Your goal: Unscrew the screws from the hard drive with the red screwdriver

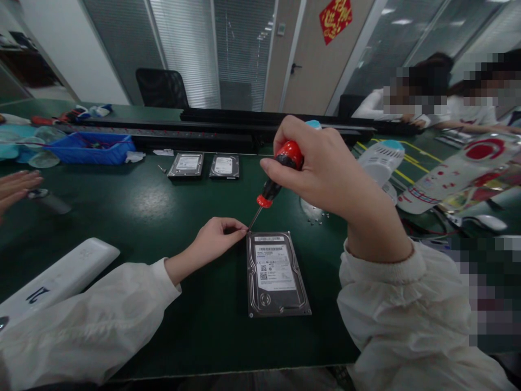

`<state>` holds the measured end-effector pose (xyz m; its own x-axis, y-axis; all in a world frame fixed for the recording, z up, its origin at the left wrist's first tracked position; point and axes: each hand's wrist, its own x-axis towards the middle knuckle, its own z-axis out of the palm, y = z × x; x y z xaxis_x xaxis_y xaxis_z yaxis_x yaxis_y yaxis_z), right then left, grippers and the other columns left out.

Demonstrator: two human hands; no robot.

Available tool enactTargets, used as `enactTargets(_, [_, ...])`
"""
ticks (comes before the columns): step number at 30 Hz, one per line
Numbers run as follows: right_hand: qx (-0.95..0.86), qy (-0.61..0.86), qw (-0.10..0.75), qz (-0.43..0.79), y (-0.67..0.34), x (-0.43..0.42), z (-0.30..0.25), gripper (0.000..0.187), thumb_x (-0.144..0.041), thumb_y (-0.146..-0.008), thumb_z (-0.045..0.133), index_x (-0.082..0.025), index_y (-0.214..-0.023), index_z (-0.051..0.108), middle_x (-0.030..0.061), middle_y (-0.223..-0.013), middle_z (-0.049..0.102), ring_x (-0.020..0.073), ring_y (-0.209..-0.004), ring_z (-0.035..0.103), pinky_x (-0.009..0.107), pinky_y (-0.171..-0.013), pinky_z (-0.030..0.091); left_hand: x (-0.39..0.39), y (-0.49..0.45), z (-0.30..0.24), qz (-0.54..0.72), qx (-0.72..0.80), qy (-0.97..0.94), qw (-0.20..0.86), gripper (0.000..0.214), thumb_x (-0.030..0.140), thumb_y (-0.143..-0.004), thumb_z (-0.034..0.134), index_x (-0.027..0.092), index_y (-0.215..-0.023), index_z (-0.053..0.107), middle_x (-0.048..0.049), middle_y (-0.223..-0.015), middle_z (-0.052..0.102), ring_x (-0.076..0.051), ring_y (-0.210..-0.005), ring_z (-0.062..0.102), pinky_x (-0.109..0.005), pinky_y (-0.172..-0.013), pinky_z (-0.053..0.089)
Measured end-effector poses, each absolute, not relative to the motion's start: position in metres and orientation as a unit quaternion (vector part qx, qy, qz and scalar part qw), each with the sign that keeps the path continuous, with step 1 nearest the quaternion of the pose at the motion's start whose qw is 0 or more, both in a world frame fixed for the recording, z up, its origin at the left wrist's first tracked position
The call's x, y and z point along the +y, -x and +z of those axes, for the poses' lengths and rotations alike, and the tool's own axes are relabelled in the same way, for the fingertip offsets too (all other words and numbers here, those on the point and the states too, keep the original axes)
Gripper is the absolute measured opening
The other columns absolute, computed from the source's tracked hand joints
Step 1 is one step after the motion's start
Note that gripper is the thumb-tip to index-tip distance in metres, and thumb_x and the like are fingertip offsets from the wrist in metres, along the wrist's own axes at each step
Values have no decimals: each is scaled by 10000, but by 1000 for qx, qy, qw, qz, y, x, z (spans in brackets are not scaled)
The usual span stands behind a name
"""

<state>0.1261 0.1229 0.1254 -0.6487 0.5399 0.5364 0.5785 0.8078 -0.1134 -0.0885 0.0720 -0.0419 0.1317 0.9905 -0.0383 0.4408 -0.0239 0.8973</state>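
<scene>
A silver hard drive (277, 274) lies label up on the green table in front of me. My right hand (311, 163) is wrapped round the red and black handle of a screwdriver (271, 190). Its shaft slants down to the drive's far left corner. At that same corner, the thumb and forefinger of my left hand (220, 239) are pinched together by the screwdriver's tip. Whether they hold a small screw there or the tip itself is too small to tell. Several loose screws (317, 221) are scattered to the right, beyond the drive.
Two more hard drives (186, 165) (224, 166) lie farther back. A blue bin (91, 147) stands back left, and a white device marked 21 (65, 277) lies by my left sleeve. Another person's hand (18, 187) reaches in at left. A white bottle (456, 174) and a small fan (380, 160) are at right.
</scene>
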Motion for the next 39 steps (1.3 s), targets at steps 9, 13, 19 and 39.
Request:
enactTargets(9, [-904, 309, 293, -34, -126, 122, 125, 195, -391, -978, 603, -235, -916, 504, -11, -723, 538, 161, -655, 475, 334, -663, 333, 73, 89, -44, 337, 565, -632, 409, 244, 430, -894, 670, 251, -971, 817, -42, -1022, 818, -269, -989, 747, -415, -941, 552])
enactTargets(13, [-904, 307, 294, -31, -127, 123, 124, 238, -433, -982, 603, -241, -908, 483, -15, -705, 521, 158, -644, 456, 333, -651, 323, 72, 89, -42, 337, 566, -632, 408, 232, 418, -888, 675, 250, -964, 817, -45, -1017, 818, -270, -994, 745, -412, -939, 553])
enactTargets(19, [-896, 331, 295, -20, -128, 123, 124, 339, -526, -951, 650, -232, -931, 483, -14, -727, 518, 152, -652, 455, 323, -638, 307, 72, 88, -41, 338, 570, -631, 404, 226, 408, -877, 678, 246, -946, 820, -46, -1003, 817, -276, -982, 744, -426, -943, 545])
enactTargets(39, [-915, 300, 271, 1, -126, 117, 126, 275, -459, -965, 614, -224, -1047, 495, -16, -797, 557, 143, -664, 470, 318, -659, 328, 75, 89, -46, 341, 564, -632, 409, 242, 413, -888, 677, 234, -959, 824, -49, -994, 823, -269, -960, 747, -423, -926, 543])
